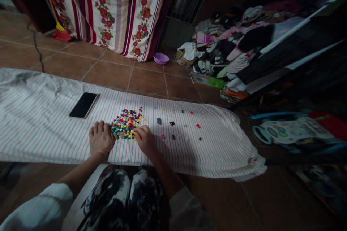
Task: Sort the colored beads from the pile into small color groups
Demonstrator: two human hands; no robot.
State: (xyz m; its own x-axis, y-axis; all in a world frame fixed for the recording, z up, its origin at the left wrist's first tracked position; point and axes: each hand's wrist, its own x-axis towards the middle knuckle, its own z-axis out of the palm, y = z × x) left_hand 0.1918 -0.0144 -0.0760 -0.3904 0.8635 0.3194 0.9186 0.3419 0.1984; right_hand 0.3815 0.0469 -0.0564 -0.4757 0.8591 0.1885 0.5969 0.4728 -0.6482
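A loose pile of small multicoloured pieces, perhaps beads point(126, 122), lies on the striped cloth point(217, 151) in front of me. My left hand point(101, 138) rests flat on the cloth at the pile's left edge, fingers stretched out, holding nothing. At the pile's right edge, my right hand point(145, 139) has its thumb and fingertips pinched together; whatever is between them is too small to make out. Farther right, little single-colour groups sit apart in rows, among them a grey group point(159, 121), a black group point(172, 123), a red group point(198, 126) and a brown group point(200, 138).
A phone point(83, 105) lies on the cloth left of the pile. Beyond, a floral curtain point(108, 11) hangs above the tiled floor, near a purple basin point(161, 58) and a red broom point(61, 34). Clothes point(211, 39) are heaped at the right.
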